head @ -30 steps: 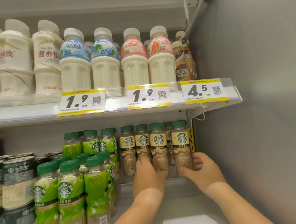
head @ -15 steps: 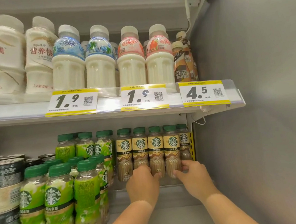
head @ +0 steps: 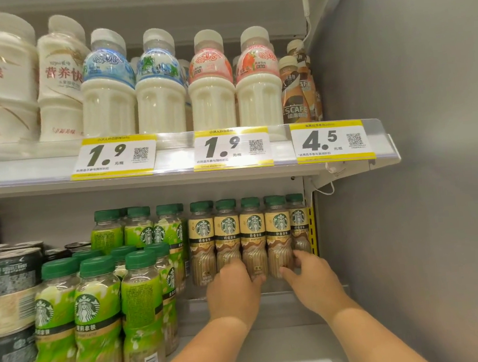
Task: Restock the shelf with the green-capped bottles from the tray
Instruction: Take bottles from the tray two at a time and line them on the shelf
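Note:
A row of green-capped bottles with tan labels (head: 253, 232) stands at the back right of the lower shelf (head: 262, 310). My left hand (head: 234, 293) wraps the base of the second bottle (head: 227, 231) in that row, thumb against the third. My right hand (head: 314, 281) holds the base of the fourth bottle (head: 277, 229), fingers reaching between it and the last bottle (head: 297, 219) by the yellow shelf upright. The fingertips of both hands are hidden behind the bottles. No tray is in view.
Green-labelled bottles with green caps (head: 98, 311) fill the shelf's left front and back. Dark cans (head: 10, 273) stand at the far left. The upper shelf (head: 172, 164) holds white milk bottles and price tags. A grey side wall (head: 423, 192) closes the right.
Both hands have slid the tan-labelled bottles deeper toward the shelf's back and closer together. The view has shifted slightly left and nearer.

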{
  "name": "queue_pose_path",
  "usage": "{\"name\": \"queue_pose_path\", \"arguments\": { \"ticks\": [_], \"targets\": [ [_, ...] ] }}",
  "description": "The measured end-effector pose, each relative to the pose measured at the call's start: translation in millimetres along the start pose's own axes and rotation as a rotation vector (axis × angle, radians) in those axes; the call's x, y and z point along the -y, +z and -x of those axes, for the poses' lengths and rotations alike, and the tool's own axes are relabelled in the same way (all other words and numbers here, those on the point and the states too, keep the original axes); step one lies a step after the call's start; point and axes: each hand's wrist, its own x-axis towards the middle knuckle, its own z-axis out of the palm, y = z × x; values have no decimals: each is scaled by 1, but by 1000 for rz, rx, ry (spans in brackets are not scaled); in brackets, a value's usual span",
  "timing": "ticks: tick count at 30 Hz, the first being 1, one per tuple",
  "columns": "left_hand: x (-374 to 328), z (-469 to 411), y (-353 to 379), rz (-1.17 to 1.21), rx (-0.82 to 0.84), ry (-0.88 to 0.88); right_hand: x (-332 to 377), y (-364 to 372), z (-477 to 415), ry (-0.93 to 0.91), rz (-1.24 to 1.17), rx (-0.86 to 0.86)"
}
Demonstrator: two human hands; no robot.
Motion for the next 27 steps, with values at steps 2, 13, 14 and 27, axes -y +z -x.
{"name": "queue_pose_path", "arguments": {
  "ticks": [2,13,14,27],
  "targets": [
    [3,2,-6,-90,37,93,6,-5,6,6,-41,33],
    [32,47,-48,-481,480,283,30,-18,77,-7,704,251],
    [34,53,-51,-471,498,292,33,-19,85,-8,725,258],
    [73,132,-130,-375,418,643,87,-46,204,-19,766,123]
  ]
}}
